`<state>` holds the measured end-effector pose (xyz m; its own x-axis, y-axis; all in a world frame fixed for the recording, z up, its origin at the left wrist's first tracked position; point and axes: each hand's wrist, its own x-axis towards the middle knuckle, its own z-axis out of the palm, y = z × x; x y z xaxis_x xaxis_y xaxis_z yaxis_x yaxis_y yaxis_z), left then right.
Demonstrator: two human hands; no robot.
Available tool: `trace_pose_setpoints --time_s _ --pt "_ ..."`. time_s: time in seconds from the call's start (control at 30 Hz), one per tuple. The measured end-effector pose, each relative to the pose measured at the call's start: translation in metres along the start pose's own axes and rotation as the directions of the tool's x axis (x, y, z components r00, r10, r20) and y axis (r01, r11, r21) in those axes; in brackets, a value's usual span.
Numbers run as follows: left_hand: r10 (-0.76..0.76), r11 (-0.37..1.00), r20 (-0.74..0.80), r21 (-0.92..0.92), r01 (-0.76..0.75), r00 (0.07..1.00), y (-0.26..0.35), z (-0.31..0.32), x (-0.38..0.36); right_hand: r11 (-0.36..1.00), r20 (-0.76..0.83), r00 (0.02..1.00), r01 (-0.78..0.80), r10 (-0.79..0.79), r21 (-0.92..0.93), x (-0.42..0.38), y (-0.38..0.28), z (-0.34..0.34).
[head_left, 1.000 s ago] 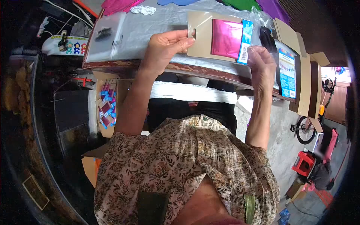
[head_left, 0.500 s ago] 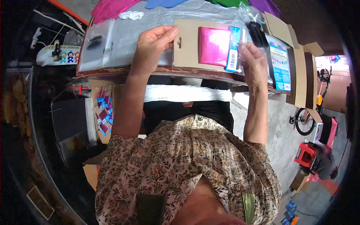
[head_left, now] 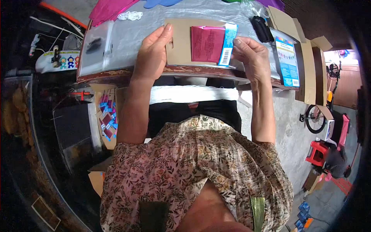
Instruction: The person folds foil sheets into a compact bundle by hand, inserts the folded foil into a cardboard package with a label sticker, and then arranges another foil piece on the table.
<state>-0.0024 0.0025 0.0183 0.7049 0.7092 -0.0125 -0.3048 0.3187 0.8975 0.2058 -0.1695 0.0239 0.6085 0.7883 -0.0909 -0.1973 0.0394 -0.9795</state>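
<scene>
My left hand pinches the left end of a flat piece of brown cardboard, close to its slot. Lying against the cardboard is a flat magenta packet with dark print. A blue-and-white label with a barcode runs along the packet's right edge. Thumb and fingers of my right hand are closed at that labelled edge; the fingertips are partly hidden. Both hands hold these things just above the table's near edge.
The plastic-covered table bears a clear bag, white cord, a black object and a blue-and-white printed package. Cardboard boxes stand at right. A white cord bundle spans my lap; an open box of packets sits lower left.
Both hands have shifted left and slightly up with the cardboard and packet. The packet has tilted, so the bright glare is gone and its print shows.
</scene>
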Motion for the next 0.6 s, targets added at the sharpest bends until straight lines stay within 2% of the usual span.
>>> trace_pose_setpoints --time_s 0.07,0.27,0.37,0.4,0.5,0.53,0.6 --pt "-0.039 0.999 -0.008 -0.032 0.039 0.999 0.001 0.002 0.0 1.0 0.02 1.0 -0.008 0.007 0.025 0.001 0.001 0.001" --pt "-0.085 0.983 -0.049 -0.17 0.075 0.995 0.002 0.0 -0.002 0.999 -0.107 0.994 -0.004 0.007 0.037 -0.001 -0.001 0.009" --pt "-0.17 0.947 0.182 -0.242 0.211 0.969 0.011 -0.002 -0.003 0.998 -0.158 0.987 0.002 0.008 0.064 0.001 0.002 0.009" --pt "-0.17 0.947 0.183 -0.242 0.212 0.968 0.01 0.001 -0.005 0.997 -0.176 0.984 0.006 0.008 0.08 0.002 0.004 0.007" --pt "-0.188 0.982 0.069 0.02 0.187 0.98 0.006 0.01 -0.016 0.992 -0.174 0.985 0.01 0.012 0.129 0.004 0.005 0.003" --pt "-0.195 0.981 0.076 0.022 0.194 0.978 0.005 0.007 -0.016 0.987 -0.151 0.988 0.011 0.014 0.162 0.006 0.004 0.001" --pt "-0.325 0.902 0.081 0.327 0.282 0.942 0.007 -0.009 -0.016 0.981 -0.147 0.989 0.019 0.009 0.191 0.008 -0.002 -0.006"
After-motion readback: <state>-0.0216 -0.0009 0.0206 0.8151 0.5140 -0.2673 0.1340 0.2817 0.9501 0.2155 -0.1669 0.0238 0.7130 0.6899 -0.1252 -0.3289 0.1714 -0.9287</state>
